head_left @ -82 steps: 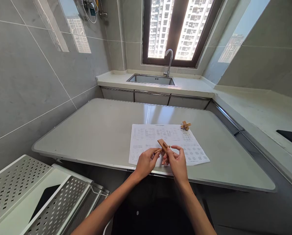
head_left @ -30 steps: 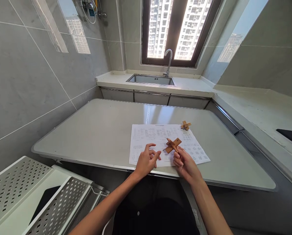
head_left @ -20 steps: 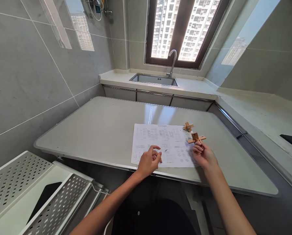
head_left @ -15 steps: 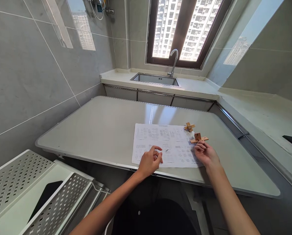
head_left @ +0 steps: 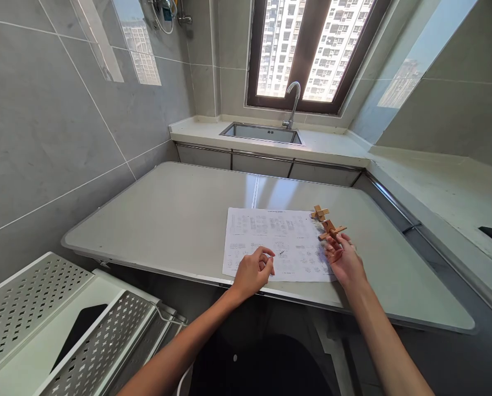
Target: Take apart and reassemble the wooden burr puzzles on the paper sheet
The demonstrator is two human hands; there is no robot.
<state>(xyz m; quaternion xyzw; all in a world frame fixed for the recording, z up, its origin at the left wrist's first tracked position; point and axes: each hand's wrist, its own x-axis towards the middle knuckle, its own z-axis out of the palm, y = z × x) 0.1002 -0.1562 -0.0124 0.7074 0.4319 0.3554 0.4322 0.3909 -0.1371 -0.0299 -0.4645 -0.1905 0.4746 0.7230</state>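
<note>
- The counter [head_left: 180, 220] is seen beneath everything handled.
- A printed sheet [head_left: 254, 236] is laid flat near its front edge.
- The left hand [head_left: 252, 272], loosely curled with nothing held, is poised over the sheet's near edge; the right hand [head_left: 345, 265] is partly closed, the nearer wooden cross [head_left: 328, 225] held at its fingertips.
- That cross is joined from interlocked pieces, but not released; whether more fitting is left cannot be told.
- The farther wooden cross [head_left: 321, 211], also joined, is set by the sheet's far right corner.

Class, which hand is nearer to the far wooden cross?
Right. The right hand is just short of the far cross; the left hand is farther away, to its left.
</note>
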